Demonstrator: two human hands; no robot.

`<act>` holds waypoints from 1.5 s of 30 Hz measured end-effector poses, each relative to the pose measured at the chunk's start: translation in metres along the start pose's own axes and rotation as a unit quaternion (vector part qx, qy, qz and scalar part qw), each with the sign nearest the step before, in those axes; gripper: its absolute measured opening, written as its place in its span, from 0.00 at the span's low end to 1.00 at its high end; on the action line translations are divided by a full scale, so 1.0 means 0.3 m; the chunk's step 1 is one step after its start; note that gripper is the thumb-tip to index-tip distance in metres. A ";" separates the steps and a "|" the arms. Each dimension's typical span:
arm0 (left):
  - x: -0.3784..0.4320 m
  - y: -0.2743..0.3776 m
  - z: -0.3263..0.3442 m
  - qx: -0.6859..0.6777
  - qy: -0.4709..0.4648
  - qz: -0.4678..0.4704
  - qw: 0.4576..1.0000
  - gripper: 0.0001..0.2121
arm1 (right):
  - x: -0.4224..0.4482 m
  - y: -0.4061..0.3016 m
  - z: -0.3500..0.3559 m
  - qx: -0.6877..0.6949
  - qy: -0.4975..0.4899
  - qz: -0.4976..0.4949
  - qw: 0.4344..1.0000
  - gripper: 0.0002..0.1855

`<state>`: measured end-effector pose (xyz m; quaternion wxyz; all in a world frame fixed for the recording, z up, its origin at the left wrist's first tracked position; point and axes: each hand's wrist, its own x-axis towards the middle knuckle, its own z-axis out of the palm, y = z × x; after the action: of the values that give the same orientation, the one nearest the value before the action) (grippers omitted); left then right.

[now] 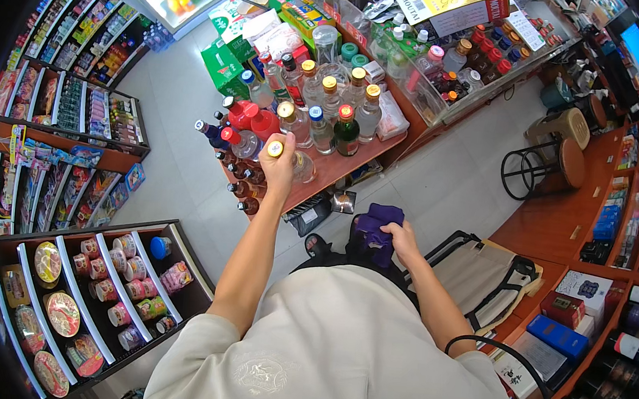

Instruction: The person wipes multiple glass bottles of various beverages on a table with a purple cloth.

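My left hand (278,159) is closed around the neck of a clear glass bottle (303,168) with a yellow cap, at the near edge of a reddish-brown counter (327,172). Right beside it stand a blue-capped clear bottle (323,131), a dark green bottle (347,132) with a red cap and several more bottles. Small brown bottles (244,188) stand to the left of the hand. My right hand (401,240) grips a purple cloth (377,227) in front of my body, below the counter, away from the bottles.
A glass display case (447,105) with many bottles adjoins the counter. Snack shelves (111,295) line the left side. A folding chair (475,276) stands at the right, with round stools (570,163) farther off. A black bag (308,214) lies beneath the counter.
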<state>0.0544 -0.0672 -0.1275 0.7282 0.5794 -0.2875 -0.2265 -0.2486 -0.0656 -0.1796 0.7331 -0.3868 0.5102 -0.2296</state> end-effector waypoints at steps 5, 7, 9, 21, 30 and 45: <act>0.040 -0.077 0.008 0.020 0.016 -0.002 1.000 0.11 | -0.022 0.031 -0.094 0.022 0.050 0.004 0.998 0.18; 0.052 -0.103 0.012 0.017 0.019 0.001 1.000 0.11 | -0.033 0.011 -0.114 0.032 0.051 0.012 0.998 0.18; 0.060 -0.134 0.016 0.025 0.026 0.015 0.999 0.11 | -0.040 -0.013 -0.130 0.048 0.036 0.007 0.998 0.17; 0.082 -0.227 0.056 0.071 0.048 0.072 0.994 0.12 | -0.115 -0.224 -0.164 0.194 -0.101 0.009 0.976 0.32; 0.063 -0.219 0.034 0.109 0.035 0.057 0.992 0.19 | -0.218 -0.391 -0.077 0.384 -0.213 -0.075 0.895 0.37; 0.028 0.008 -0.142 0.096 0.073 0.127 0.985 0.11 | -0.041 -0.257 0.022 0.472 -0.145 0.031 0.869 0.30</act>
<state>0.0895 -0.0418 -0.1308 0.7113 0.6200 -0.3255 -0.0609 -0.2428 -0.1004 -0.1095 0.9007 -0.0077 0.2411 -0.3613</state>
